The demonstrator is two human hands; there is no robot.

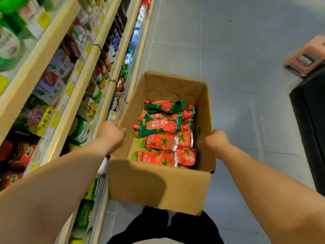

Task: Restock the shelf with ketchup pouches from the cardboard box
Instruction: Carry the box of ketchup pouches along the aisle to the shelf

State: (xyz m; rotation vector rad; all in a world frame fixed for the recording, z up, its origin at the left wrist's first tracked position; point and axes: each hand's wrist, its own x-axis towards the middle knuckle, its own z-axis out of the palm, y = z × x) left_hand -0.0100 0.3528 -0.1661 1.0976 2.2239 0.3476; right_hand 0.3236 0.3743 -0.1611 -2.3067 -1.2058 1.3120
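Open cardboard box (158,182), red-and-green ketchup pouches (165,136) lying flat across its bottom. Left hand (110,132) grips the left wall, right hand (217,140) clasps the right wall. Packed shelf (58,95) crowds the left; bare grey floor (237,76) opens right, stool (306,56) far off.

Grey tile floor (228,67) takes up the right side. A pink stool (306,57) sits on it at 2 o'clock, a black unit (311,120) at 3. Wooden shelves (84,71) from 9 to 11 are packed with packets (40,118).
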